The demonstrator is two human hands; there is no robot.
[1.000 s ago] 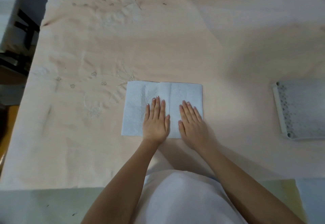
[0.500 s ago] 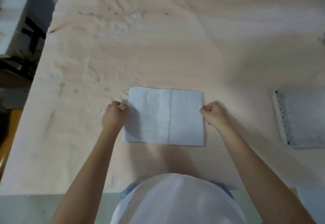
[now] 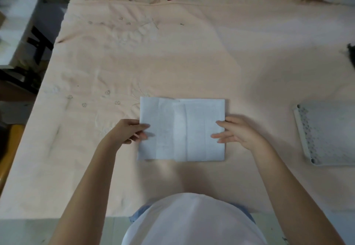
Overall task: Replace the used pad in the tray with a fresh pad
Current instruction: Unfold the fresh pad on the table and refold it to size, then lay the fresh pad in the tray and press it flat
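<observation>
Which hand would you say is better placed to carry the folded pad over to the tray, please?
Probably the right hand: it touches the pad at its right edge, the side facing the tray.

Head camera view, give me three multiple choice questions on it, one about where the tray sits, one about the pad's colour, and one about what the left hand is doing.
1. Where is the tray?
A. At the right edge of the view, apart from the pad
B. Under the pad
C. On the person's lap

2. What colour is the folded pad?
A. Green
B. Pale blue-white
C. Black

3. What is the left hand doing?
A. Hanging off the bed
B. Holding the tray
C. Gripping the pad's left edge

Answers:
1 A: the tray lies on the peach sheet, to the right of the pad, with sheet between them.
2 B: its surface is pale blue-white.
3 C: the left hand has its thumb over the pad's edge, while the right hand touches the opposite edge.
</observation>
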